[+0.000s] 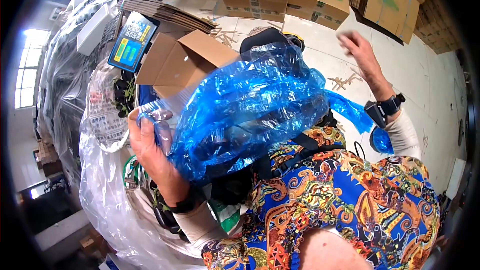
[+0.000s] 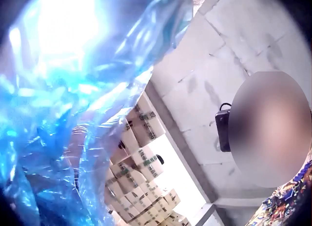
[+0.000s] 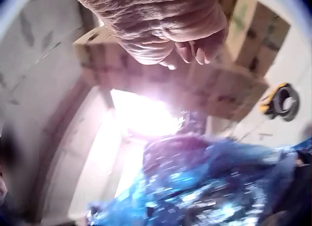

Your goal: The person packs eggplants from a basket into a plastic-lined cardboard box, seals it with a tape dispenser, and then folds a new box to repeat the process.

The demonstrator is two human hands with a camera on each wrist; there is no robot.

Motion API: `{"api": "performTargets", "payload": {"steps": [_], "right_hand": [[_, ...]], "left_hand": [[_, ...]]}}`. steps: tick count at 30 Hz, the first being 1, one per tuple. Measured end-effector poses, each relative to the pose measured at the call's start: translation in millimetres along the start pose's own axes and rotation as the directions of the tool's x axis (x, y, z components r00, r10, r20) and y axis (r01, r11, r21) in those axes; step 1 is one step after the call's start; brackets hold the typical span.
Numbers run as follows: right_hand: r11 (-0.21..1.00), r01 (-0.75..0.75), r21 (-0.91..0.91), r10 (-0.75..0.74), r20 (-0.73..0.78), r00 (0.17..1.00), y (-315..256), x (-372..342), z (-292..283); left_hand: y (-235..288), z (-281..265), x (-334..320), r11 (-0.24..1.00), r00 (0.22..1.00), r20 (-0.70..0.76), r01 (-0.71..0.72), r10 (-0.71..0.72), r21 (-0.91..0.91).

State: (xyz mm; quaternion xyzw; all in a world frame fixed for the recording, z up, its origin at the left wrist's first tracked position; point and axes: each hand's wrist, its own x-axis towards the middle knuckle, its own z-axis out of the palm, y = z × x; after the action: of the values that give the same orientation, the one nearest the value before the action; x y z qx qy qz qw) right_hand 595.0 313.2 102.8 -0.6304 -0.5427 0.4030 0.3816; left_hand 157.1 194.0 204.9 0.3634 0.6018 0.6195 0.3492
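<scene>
A crumpled, translucent blue plastic bag [image 1: 255,100] spreads across the front of the person's body. At its left edge the left hand [image 1: 155,157] grips the film between thumb and fingers, some fingers showing through the plastic. The right hand [image 1: 363,60] is raised to the right, apart from the bag, with loosely bent fingers and nothing visible in them. In the right wrist view that hand [image 3: 165,28] is above the blue bag [image 3: 209,182]. Blue film [image 2: 58,114] fills the left side of the left wrist view, hiding most of the left hand.
An open cardboard box [image 1: 172,62] stands beyond the left hand, beside a scale display [image 1: 132,42]. Dark produce [image 1: 124,92] lies near a white woven sack [image 1: 106,120]. Taped cartons [image 1: 317,0] stand at the back; a tape roll [image 3: 284,102] is on the floor.
</scene>
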Motion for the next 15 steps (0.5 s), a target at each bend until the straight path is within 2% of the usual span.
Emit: {"api": "performTargets", "payload": {"steps": [1,2,3,4,6,8,9,12,13,14,15], "right_hand": [[0.983,0.181,-0.012,-0.180,0.064,0.982,-37,-4,19],[0.933,0.361,-0.015,-0.356,0.130,0.925,-69,-7,38],[0.818,0.569,-0.088,-0.544,0.205,0.814,-95,-7,55],[0.652,0.746,-0.138,-0.691,0.296,0.659,-114,-6,73],[0.357,0.926,-0.121,-0.862,0.339,0.377,-127,8,119],[0.511,0.859,-0.023,-0.646,0.649,0.401,-136,18,143],[0.517,0.850,-0.099,-0.541,0.732,0.414,-137,22,151],[0.668,0.744,0.009,-0.477,0.773,0.418,-153,30,151],[0.734,0.679,-0.003,-0.430,0.771,0.469,-164,28,146],[0.741,0.670,0.051,-0.481,0.736,0.477,-165,31,144],[0.821,0.565,0.078,-0.429,0.738,0.521,-165,36,145]], "left_hand": [[10,7,-2,0.997,0.997,0.054,-0.044,0.047,-0.059],[12,6,-1,0.996,0.994,0.097,-0.053,0.060,-0.068],[14,4,1,0.995,0.988,0.135,-0.063,0.073,-0.077],[15,2,1,0.994,0.982,0.170,-0.070,0.084,-0.085],[26,0,2,0.984,0.973,0.207,-0.067,0.101,-0.166],[39,-9,3,0.980,0.971,0.211,-0.072,0.112,-0.187],[37,-23,11,0.973,0.961,0.197,-0.162,0.193,-0.163],[39,-51,15,0.979,0.980,0.016,-0.197,0.198,-0.045],[40,-57,18,0.977,0.979,0.018,-0.205,0.204,0.050],[37,-64,22,0.974,0.981,-0.001,-0.192,0.193,0.123],[29,-70,27,0.965,0.983,-0.018,-0.177,0.184,0.196]]}}
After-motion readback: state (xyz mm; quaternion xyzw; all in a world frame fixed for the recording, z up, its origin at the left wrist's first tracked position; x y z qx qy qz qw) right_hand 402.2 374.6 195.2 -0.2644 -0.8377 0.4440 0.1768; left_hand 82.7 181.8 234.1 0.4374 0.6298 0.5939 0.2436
